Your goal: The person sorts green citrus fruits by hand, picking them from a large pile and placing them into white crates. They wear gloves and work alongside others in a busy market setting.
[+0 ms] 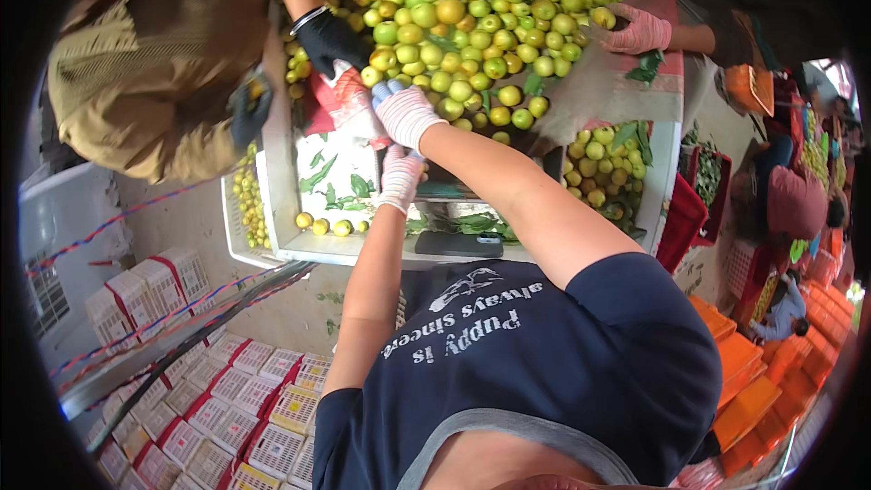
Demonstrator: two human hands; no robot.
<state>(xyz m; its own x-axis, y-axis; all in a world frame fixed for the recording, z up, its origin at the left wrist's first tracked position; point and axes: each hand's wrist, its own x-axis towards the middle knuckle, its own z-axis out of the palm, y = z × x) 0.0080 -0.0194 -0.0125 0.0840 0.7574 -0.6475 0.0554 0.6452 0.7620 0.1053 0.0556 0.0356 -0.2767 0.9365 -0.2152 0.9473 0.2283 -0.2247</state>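
My right hand [408,114], in a striped glove with blue-grey fingertips, reaches to the near edge of a large heap of green-yellow jujubes [469,34]. Beside its fingers lies a red and white cloth [354,102]. Just below it, my left hand [400,180], in a similar glove, has its fingers curled; whether they hold anything is hidden. Green leaves [360,185] lie on a bright white surface to the left of that hand. A few single jujubes [321,226] rest along the near side of the sorting table [286,170].
A dark phone [459,243] lies on the near ledge. At left, a co-worker's black-gloved hand [333,41] touches the heap; at right, another's pink-gloved hand [636,30] holds a jujube. White crates [279,446] stand below left, orange crates [769,388] at right.
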